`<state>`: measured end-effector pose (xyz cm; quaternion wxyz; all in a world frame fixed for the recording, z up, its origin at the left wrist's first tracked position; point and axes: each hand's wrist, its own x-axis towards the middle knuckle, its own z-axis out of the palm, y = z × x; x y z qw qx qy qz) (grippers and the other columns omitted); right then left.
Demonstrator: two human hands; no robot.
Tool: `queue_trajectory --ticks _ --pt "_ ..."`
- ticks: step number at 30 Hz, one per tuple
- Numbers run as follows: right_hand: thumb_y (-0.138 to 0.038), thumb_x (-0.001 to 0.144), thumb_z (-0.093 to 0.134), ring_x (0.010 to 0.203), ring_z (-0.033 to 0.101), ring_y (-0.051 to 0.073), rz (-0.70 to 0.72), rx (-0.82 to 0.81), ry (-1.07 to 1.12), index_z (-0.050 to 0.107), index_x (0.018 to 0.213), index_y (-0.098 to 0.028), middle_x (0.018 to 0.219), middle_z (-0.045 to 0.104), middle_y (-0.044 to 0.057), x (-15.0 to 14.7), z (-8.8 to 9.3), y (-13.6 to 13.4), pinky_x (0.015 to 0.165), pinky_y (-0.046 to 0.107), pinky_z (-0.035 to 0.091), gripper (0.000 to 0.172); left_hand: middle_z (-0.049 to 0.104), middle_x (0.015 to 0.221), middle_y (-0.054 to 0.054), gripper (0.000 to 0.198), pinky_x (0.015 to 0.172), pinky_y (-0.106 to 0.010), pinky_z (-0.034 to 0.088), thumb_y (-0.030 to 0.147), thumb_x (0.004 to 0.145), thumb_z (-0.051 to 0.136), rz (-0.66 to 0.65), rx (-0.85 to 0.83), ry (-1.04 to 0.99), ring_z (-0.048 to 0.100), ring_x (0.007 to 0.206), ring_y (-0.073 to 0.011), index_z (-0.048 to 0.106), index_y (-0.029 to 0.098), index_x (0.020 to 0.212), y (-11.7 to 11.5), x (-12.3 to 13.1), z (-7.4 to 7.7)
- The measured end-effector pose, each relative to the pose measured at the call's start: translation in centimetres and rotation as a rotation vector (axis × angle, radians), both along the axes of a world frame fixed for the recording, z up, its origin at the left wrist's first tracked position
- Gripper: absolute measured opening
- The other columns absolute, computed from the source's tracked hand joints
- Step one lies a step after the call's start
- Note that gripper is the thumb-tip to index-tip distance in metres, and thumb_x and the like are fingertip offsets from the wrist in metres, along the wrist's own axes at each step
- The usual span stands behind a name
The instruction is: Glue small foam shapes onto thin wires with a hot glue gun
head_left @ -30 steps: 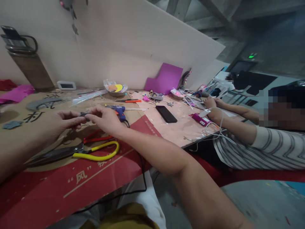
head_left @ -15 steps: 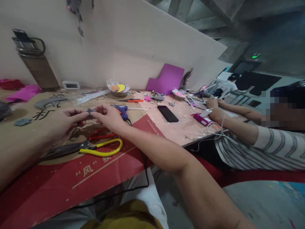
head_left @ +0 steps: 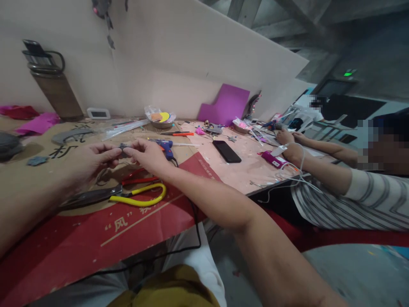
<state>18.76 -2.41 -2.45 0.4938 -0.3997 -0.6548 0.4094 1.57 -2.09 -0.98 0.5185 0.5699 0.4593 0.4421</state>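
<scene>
My left hand (head_left: 91, 161) and my right hand (head_left: 147, 154) meet above the table, fingertips pinched together on a small grey piece (head_left: 122, 148) held between them. Just below my hands lie large scissors (head_left: 128, 194) with one yellow and one red handle loop, resting on brown cardboard (head_left: 28, 175). A blue glue gun (head_left: 166, 147) sits right behind my right hand, its black cord running off the table's front edge.
A person in a striped sleeve (head_left: 361, 200) leans on the table at the right, beside a pink device with white cable (head_left: 273, 158). A black phone (head_left: 226, 151), orange knife (head_left: 179, 134), bowl (head_left: 161, 119), purple sheet (head_left: 225, 104) and flask (head_left: 56, 87) stand farther back.
My hands stay pinched on the small grey piece. The view has shifted slightly, so everything sits a little further right in the frame.
</scene>
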Motion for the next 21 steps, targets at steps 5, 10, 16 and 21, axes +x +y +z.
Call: queue_trajectory --ticks 5,10,16,21 --pt "-0.033 0.083 0.064 0.055 0.052 0.007 0.007 -0.025 0.029 0.055 0.077 -0.019 0.064 0.056 -0.007 0.0 -0.3 -0.1 0.055 0.021 0.042 0.017 0.057 0.056 -0.001 0.016 0.044 -0.019 0.031 0.029 0.078 0.070 -0.040 -0.024 -0.085 0.045 0.049 -0.0083 0.066 0.015 0.070 -0.4 0.4 -0.2" --pt "-0.027 0.080 0.064 0.048 0.049 0.006 -0.022 -0.111 0.194 0.055 0.075 -0.019 0.060 0.056 -0.007 -0.1 -0.4 -0.3 0.051 0.020 0.041 0.014 0.062 0.066 -0.003 0.023 0.055 -0.022 0.044 0.036 0.077 0.074 -0.107 -0.030 -0.242 0.054 0.057 -0.0104 0.069 0.014 0.075 -0.5 0.2 -0.4" --pt "-0.026 0.080 0.065 0.045 0.047 0.006 -0.033 -0.143 0.241 0.055 0.071 -0.018 0.058 0.057 -0.005 -0.2 -0.1 -0.6 0.048 0.020 0.039 0.015 0.062 0.068 -0.002 0.024 0.052 -0.021 0.039 0.031 0.066 0.082 -0.139 0.007 -0.132 0.051 0.056 -0.0082 0.070 0.014 0.077 -1.3 0.4 -0.1" --pt "-0.044 0.089 0.053 0.054 0.054 0.009 -0.013 -0.156 0.261 0.057 0.076 -0.019 0.067 0.059 -0.001 0.1 -0.2 -0.4 0.050 0.021 0.042 0.029 0.058 0.060 -0.001 0.022 0.050 -0.021 0.035 0.030 0.065 0.080 -0.088 0.008 -0.094 0.049 0.052 -0.0086 0.065 0.014 0.071 -1.6 0.4 0.1"
